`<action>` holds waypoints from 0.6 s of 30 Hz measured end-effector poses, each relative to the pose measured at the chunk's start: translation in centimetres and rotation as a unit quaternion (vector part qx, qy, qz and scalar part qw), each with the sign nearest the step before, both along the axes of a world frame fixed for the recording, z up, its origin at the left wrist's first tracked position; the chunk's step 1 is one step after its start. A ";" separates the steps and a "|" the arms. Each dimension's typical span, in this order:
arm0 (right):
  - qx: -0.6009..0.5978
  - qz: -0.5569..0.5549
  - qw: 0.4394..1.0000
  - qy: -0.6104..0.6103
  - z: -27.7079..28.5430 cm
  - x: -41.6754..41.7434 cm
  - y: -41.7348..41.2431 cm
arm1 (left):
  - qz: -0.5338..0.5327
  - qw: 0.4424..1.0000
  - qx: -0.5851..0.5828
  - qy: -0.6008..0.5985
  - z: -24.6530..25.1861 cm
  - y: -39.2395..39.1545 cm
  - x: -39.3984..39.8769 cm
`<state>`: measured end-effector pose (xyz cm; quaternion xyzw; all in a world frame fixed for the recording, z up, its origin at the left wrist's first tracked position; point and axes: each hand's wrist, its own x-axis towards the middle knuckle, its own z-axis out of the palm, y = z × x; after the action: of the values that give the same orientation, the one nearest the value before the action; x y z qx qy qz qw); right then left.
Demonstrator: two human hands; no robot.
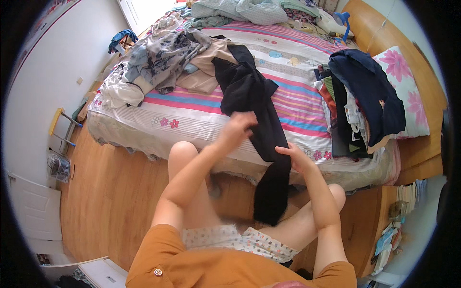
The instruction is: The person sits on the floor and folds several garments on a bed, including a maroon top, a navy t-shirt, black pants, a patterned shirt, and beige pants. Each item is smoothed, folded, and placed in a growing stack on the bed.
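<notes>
A long black garment [264,122] lies across the front of the bed, its lower end [272,194] hanging over the edge between my knees. My right hand [297,157] grips its right border at the bed's edge, thumb on top and the other fingers partly hidden. Blurred by motion, my left hand [237,131] is over the garment's left side with its fingers curled. Whether it pinches any cloth cannot be told.
Rumpled clothes [169,57] are heaped on the bed's left side. Folded clothes [367,97] are stacked at the right, beside a floral pillow [412,104]. Quilts [241,12] and a blue lamp [344,21] sit farther back. A cabinet [371,230] stands close on my right.
</notes>
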<state>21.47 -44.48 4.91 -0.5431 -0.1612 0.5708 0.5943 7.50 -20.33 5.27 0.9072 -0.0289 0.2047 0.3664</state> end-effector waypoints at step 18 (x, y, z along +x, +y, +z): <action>0.302 -0.205 0.929 -0.052 1.0 10.9 -16.1 | -0.097 0.661 -0.730 -0.144 -2.5 13.4 -4.3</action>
<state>32.38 -60.60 5.92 -0.3879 -0.2418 0.3318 0.8252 3.19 -6.97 2.78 0.2997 -0.0102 0.2515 0.9202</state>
